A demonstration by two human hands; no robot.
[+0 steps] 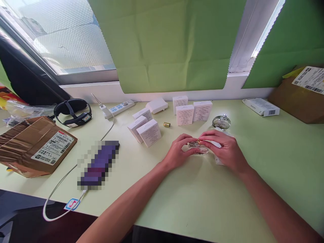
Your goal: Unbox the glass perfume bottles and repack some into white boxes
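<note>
My left hand (178, 152) is closed around the left side of a clear, round glass bottle (200, 150) on the table, its thumb along the near side. From the right, my right hand (226, 148) pinches a small gold-coloured fitting (198, 141) at the bottle's top. The fingertips of both hands meet there and partly hide the fitting. Under my right hand lies a white item (218, 160), mostly covered. Just beyond that hand is a second clear glass piece (221, 122) with an ornate top. A short gold cylinder (166, 124) lies on its side beyond my left hand.
Several small white printed boxes (185, 115) stand at the back. A power strip (121, 108), a headset (73, 113), a cardboard box (37, 145) and a blurred purple phone-like object (100, 163) with a cable are left. At right are a flat white box (261, 107) and another carton (298, 98).
</note>
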